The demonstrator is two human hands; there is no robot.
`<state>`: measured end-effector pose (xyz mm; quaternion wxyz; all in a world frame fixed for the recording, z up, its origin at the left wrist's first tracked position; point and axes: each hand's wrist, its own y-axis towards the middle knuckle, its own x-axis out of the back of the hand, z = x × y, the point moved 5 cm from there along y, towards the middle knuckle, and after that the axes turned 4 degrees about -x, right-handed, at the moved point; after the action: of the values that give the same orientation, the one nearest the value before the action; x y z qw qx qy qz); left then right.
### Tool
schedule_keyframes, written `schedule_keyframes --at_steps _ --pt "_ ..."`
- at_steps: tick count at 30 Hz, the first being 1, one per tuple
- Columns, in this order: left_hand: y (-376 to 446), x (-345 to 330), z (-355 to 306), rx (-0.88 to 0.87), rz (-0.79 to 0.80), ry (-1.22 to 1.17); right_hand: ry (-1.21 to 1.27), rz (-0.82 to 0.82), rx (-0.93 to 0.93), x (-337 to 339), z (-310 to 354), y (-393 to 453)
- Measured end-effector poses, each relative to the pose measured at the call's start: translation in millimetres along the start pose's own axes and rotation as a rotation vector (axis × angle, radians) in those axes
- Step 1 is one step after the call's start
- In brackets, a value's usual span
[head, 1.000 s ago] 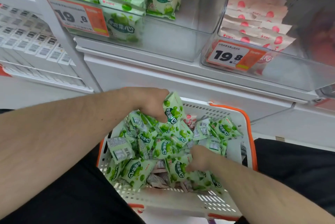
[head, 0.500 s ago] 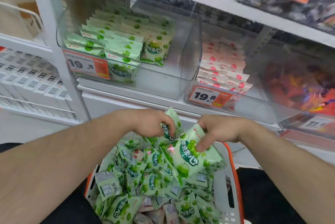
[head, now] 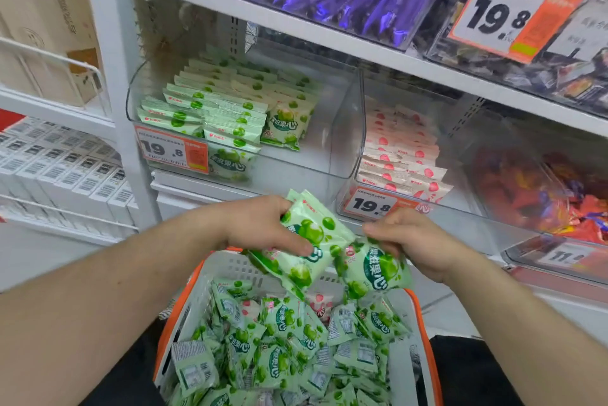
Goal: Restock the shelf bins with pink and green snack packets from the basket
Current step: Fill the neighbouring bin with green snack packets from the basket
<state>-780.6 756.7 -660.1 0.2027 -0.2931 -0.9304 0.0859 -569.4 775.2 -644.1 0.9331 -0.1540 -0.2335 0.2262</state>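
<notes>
Holding green snack packets above a basket, both bare hands raised in front of store shelves. Left hand closed around a small stack of green packets, thumb pressed across the front of the top one. Right hand just beside it, fingers pinching the top edge of a single green packet that hangs down and touches the left hand's stack. Directly below both grips, a white basket with an orange rim, heaped with loose green packets and a few pink packets showing through. Above and beyond the left grip, a clear bin with green packets in rows, its right half bare. Above the right grip, a second clear bin with stacked pink packets.
</notes>
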Motion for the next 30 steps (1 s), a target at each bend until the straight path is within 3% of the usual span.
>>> schedule_keyframes --at_steps 7,11,14,17,20,25,30 --pt "-11 39 3 0.101 -0.207 -0.083 0.626 -0.276 0.058 4 0 -5" --pt "-8 29 4 0.096 -0.217 -0.106 0.771 -0.222 0.132 -7 14 -6" --pt "-8 24 0 0.091 -0.193 -0.127 0.564 -0.035 0.179 -16 34 -9" --pt "-10 17 -9 0.078 -0.105 -0.18 0.12 0.208 0.226 -28 55 -13" --pt "-12 12 -8 0.156 -0.152 -0.257 -0.236 0.311 0.269 -36 75 -17" --pt "-12 2 -6 0.2 -0.157 -0.168 -0.484 0.229 0.317 -50 95 -17" --pt "-13 -2 -13 0.074 -0.027 -0.482 -0.286 0.038 0.409 -48 94 -12"
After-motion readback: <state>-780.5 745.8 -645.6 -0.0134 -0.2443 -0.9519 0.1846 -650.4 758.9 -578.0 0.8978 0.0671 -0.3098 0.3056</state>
